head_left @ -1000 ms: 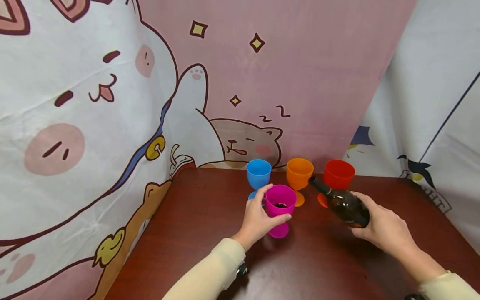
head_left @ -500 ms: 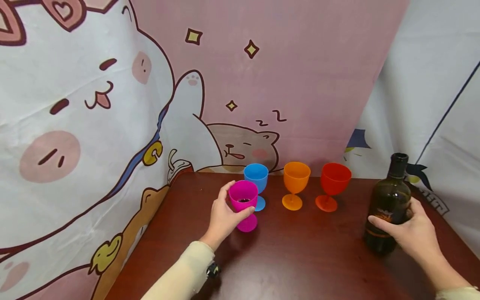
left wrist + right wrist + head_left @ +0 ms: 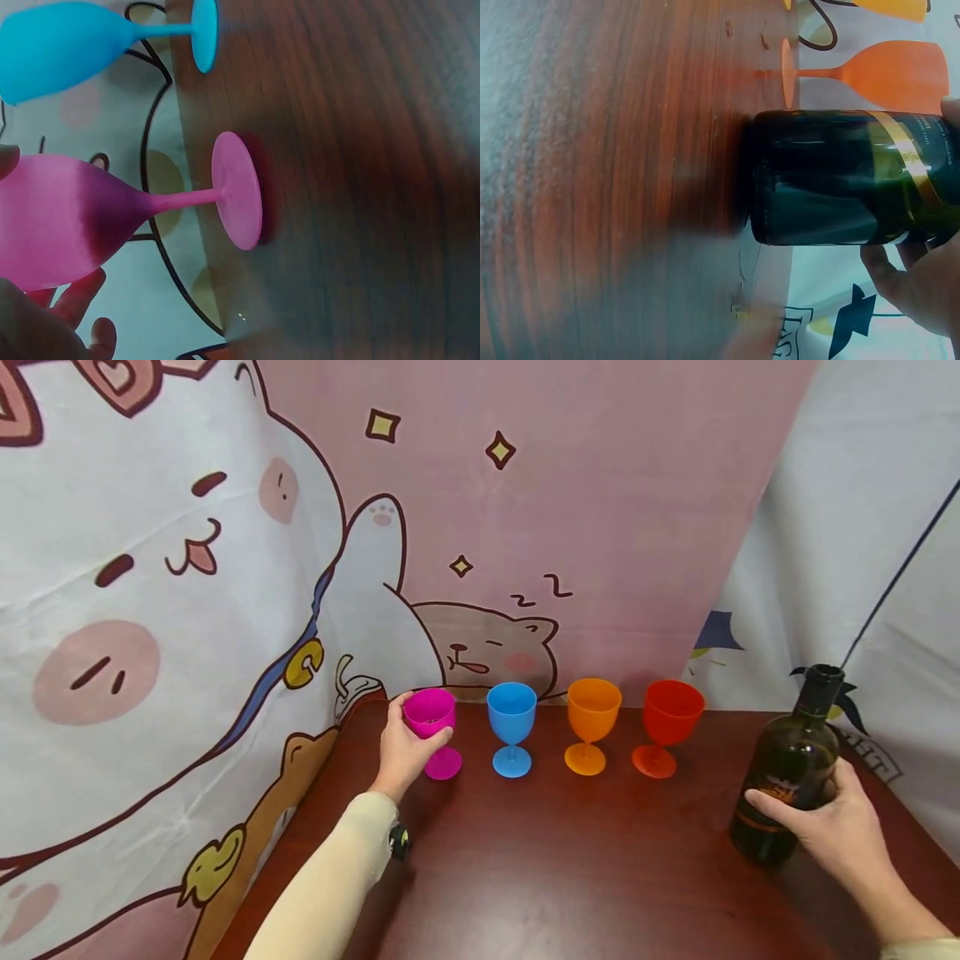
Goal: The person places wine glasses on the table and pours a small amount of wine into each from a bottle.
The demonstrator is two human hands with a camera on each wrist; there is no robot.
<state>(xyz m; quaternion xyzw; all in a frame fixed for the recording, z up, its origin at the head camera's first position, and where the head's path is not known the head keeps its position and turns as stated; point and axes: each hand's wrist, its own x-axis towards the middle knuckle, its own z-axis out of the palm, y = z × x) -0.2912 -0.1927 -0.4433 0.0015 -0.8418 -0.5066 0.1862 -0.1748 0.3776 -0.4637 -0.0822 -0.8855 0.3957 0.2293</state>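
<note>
At the left end of a row of goblets, my left hand holds a magenta goblet by its bowl, thumb in front. Its foot is on or just over the tabletop; I cannot tell which. A little dark liquid seems to show inside. To its right stands a blue goblet, then an orange goblet and a red goblet, all upright. On the right side, my right hand grips a dark glass wine bottle round its body. The bottle is upright, its base at the table.
The goblets line the far side of a dark reddish-brown table. Behind them hangs a pink and white cartoon cloth, which also runs along the left and right sides.
The bottle has gone from tilted near the magenta goblet to upright at the right. My left hand has carried the magenta goblet left and back, beside the blue one.
</note>
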